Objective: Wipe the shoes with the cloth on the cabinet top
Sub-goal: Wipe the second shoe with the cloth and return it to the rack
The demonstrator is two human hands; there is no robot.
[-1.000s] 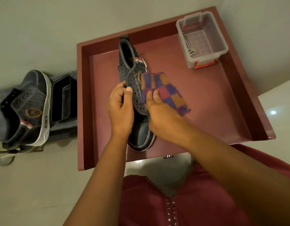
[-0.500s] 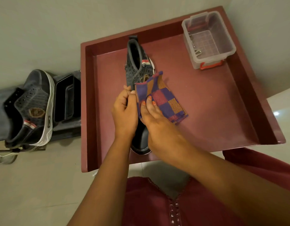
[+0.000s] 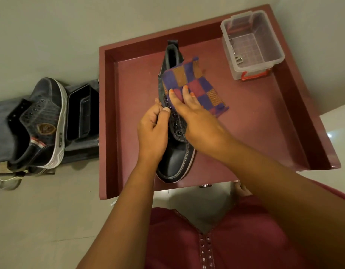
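Sneaker on rack: second dark high-top sneaker [image 3: 38, 123] is sitting at far left on a low rack [image 3: 80, 152], well apart from the cabinet and not yet under our cloth.
Black tray: a black tray [image 3: 79, 113] is standing just beside that sneaker, between it and the cabinet.
Cabinet top: we are working on the maroon cabinet top [image 3: 255, 133], which has a raised rim.
Left hand: our left hand [image 3: 153, 133] is curling its fingers and thumb onto the eyelet side of the shoe, clamping it steady.
Shoe: the dark lace-less shoe [image 3: 174, 158] is lying on the cabinet top, toe toward us, heel against the far rim.
Cloth: the checked purple, orange and red cloth [image 3: 189, 76] is draping over the shoe's collar and right side, its lower corner trailing onto the cabinet top.
Right hand: our right hand [image 3: 195, 119] is pressing the cloth with straight, spread fingers; the two hands are working close together but not touching.
Plastic box: a clear plastic box [image 3: 251, 45] with red latches is sitting at the far right corner.
Risk: we are judging that flat fingers alone may let the cloth bunch or slide off, and that a hard stroke may twist the shoe out of our left-hand grip.
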